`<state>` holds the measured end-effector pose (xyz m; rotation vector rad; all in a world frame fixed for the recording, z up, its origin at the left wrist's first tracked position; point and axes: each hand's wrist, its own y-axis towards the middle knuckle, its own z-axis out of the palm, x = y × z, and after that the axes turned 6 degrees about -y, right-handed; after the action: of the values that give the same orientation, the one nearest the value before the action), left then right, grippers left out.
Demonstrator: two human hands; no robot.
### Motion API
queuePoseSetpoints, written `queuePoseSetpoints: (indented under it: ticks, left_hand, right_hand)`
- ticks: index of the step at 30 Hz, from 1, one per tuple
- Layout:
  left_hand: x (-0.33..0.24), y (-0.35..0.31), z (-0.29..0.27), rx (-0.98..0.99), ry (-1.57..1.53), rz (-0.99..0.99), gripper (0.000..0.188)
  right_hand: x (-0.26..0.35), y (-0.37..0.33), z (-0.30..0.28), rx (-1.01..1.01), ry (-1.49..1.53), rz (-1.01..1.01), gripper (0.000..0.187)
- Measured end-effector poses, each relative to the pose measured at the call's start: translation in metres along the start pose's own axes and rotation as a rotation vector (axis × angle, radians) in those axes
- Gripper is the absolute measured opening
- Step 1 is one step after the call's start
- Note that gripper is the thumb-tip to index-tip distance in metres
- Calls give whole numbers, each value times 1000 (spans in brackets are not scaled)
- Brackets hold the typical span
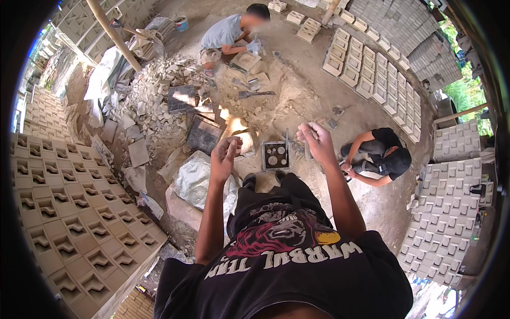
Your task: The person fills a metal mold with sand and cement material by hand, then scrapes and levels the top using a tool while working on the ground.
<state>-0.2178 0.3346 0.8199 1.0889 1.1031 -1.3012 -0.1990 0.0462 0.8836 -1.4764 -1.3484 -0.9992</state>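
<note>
My left hand [225,158] is raised in front of my body with its fingers curled and thumb pressed in. Level with it on the other side, my right hand [317,141] is also up, fingertips pinched together. Whether either holds something small, I cannot make out. Between the hands and below them, a square dark mould [276,156] with pale round shapes inside lies on the ground just beyond my feet. A thin upright rod [287,141] stands at its right edge, close to my right hand. Neither hand touches the mould.
A person in grey [222,40] squats ahead with gloved hands at a block. Another person in black [387,154] crouches at right. Rubble [154,87], dark metal plates [204,133] and a plastic-covered sack [199,183] lie left. Patterned blocks [79,223] are stacked left; more block rows [366,74] lie right.
</note>
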Motion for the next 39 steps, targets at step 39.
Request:
queuePoseSetpoints:
  ticks: [39]
  left_hand:
    - [577, 94, 175, 414, 844, 118, 42]
  right_hand:
    - [-798, 182, 9, 16, -811, -146, 72]
